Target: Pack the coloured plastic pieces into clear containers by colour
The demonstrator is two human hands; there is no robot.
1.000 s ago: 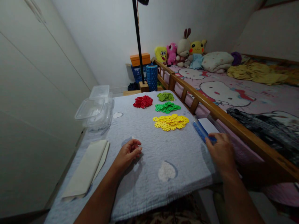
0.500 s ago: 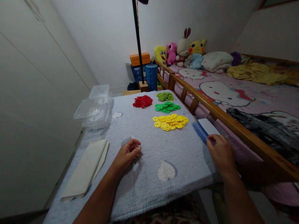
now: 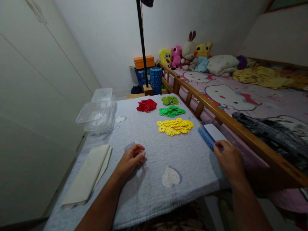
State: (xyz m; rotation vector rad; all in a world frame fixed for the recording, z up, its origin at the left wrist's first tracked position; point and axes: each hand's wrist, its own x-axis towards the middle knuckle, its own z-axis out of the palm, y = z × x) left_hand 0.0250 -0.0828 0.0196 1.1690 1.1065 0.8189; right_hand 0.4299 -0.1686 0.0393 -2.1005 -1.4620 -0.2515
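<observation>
My left hand (image 3: 132, 157) rests on the quilted tablecloth (image 3: 141, 195), its fingers loosely curled, the thumb a little apart, and nothing visible in it. At the table's right edge, my right hand (image 3: 229, 157) grips the near end of a clear plastic case (image 3: 222, 125) with its thumb and fingers. Inside the case lie a white card (image 3: 214, 132) and something blue (image 3: 204, 136) along one side. Flower-shaped plastic pieces lie in piles farther back: yellow (image 3: 175, 126), green (image 3: 171, 111), olive green (image 3: 169, 100) and red (image 3: 146, 105).
Clear plastic containers (image 3: 92, 112) stand at the left rear, in front of a folded cream cloth (image 3: 88, 176). A wooden bed rail (image 3: 216, 109) runs along the right side. Beyond the table stand a black lamp pole (image 3: 143, 45) and a blue cylinder (image 3: 156, 80).
The view has tilted very slightly. My right hand keeps its hold on the clear case, with barely any shift, and my left hand stays where it was.
</observation>
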